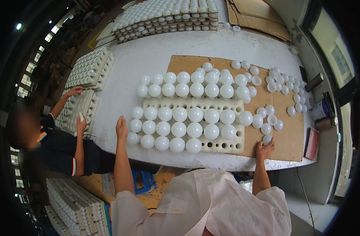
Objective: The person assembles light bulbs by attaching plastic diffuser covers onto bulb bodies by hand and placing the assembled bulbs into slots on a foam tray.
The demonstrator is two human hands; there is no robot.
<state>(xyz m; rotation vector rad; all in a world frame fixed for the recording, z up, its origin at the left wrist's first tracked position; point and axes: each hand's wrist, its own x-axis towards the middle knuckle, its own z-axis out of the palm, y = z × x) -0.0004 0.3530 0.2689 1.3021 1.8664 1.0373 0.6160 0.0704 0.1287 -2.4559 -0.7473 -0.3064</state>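
Note:
My right hand (265, 150) is closed round a white dome-shaped bulb cover (267, 140) at the near right edge of the cardboard. Beside the left end of the bulb rows, my left hand (122, 127) is held edge-on with its fingers stretched out and nothing visible in it. White round-topped bulbs (163, 128) stand in rows on and beside a pale foam tray (222, 146) with holes. Some holes at its near right and along its far strip are bare. Loose bulb covers (271, 119), some tipped to show their hollow side, lie between the tray and the wall.
A brown cardboard sheet (290, 145) lies under the loose covers. Stacked full trays (168, 24) stand at the back. On the left, a co-worker (50, 145) handles foam trays (83, 104). A dark red box (312, 144) and a blue-white container (320, 111) stand by the right wall.

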